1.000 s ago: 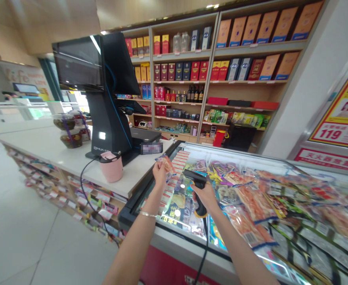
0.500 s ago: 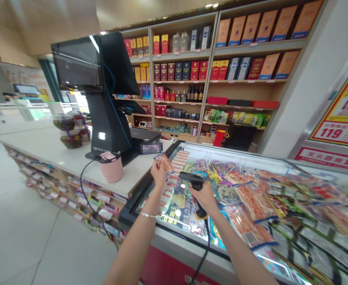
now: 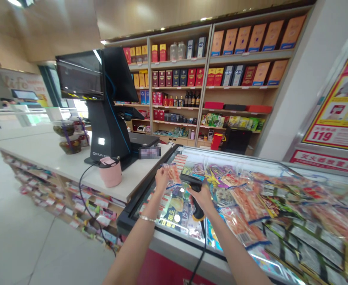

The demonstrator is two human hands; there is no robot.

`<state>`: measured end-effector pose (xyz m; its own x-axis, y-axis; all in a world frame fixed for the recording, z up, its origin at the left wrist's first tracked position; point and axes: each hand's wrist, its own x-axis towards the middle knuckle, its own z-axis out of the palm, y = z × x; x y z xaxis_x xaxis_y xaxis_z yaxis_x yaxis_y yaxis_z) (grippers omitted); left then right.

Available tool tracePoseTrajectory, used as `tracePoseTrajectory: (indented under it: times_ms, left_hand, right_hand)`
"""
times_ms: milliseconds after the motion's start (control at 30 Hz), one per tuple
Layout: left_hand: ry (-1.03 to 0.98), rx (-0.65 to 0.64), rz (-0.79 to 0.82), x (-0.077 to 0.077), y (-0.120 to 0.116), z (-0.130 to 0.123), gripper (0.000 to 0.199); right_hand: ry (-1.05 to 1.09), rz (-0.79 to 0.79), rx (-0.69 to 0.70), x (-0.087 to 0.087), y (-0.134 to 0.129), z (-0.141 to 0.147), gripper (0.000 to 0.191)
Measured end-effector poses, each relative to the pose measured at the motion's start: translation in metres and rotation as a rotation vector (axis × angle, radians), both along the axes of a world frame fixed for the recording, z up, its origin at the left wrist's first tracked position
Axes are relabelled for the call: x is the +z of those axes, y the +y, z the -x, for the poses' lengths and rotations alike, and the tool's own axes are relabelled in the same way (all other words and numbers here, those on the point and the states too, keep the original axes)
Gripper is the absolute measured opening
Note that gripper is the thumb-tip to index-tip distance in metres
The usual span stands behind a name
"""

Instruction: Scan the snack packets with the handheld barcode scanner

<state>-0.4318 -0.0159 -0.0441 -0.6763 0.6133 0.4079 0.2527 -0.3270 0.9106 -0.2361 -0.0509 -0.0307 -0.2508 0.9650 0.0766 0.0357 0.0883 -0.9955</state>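
**Clear plastic packet with orange-pink contents (image 3: pixel 174 173) turned broadside near black handheld scanner (image 3: pixel 192 181)**

The left hand (image 3: pixel 162 179) pinches the packet by its edge above the glass-topped, black-rimmed freezer (image 3: pixel 131 211). Half a second ago the packet was tilted and narrower to view; now more of its face shows, closer to the scanner's head. The right hand (image 3: pixel 203 196) still grips the scanner's handle.

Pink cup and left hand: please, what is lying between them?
Going from the pink cup to the left hand, the white counter comes first, then the display case's black rim. The head view shows this.
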Motion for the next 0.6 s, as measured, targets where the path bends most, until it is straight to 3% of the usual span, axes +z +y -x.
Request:
tracePoseTrajectory:
  times_ms: [133,233,367,500,600]
  left_hand:
    - [0.060,-0.066,0.023,0.007,-0.009,-0.020,0.035]
    - [0.079,-0.123,0.016,0.021,-0.014,-0.054,0.033]
    - [0.177,-0.171,-0.060,0.061,-0.017,-0.128,0.028]
    - [0.199,-0.277,-0.016,0.110,-0.017,-0.220,0.023]
    - [0.242,-0.348,0.152,0.121,-0.017,-0.275,0.026]
  right_hand:
    - [0.212,0.139,-0.077,0.023,-0.016,-0.017,0.029]
    - [0.313,0.117,-0.176,0.046,-0.030,-0.053,0.029]
    - [0.392,0.043,-0.384,0.075,-0.046,-0.122,0.030]
    - [0.514,-0.023,-0.580,0.097,-0.057,-0.193,0.031]
    - [0.586,-0.059,-0.688,0.101,-0.060,-0.234,0.034]
